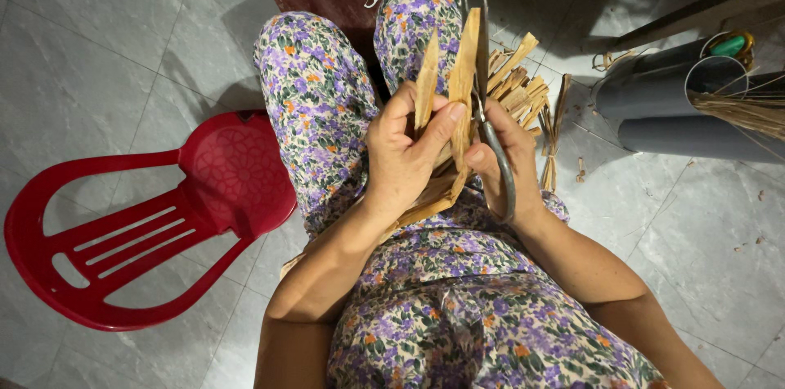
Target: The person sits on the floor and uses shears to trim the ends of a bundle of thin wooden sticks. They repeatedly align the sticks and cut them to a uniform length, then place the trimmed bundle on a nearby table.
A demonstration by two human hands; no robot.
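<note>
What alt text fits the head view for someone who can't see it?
A seated person's left hand grips flat tan strips while the right hand holds scissors against them. A red plastic chair lies to the left.

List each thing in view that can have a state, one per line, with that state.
Left hand: closed on bamboo strips, thumb pressed across them.
Right hand: gripping the scissors' handles.
Bamboo strips: held upright, tips fanned apart.
Scissors: blades pointing up beside the strips; open or closed unclear.
Red plastic chair: unoccupied, standing on the tile floor.
Grey pipes: lying on their sides, one holding thin straw-like sticks.
Cut strips: piled loose by the knees.
</note>
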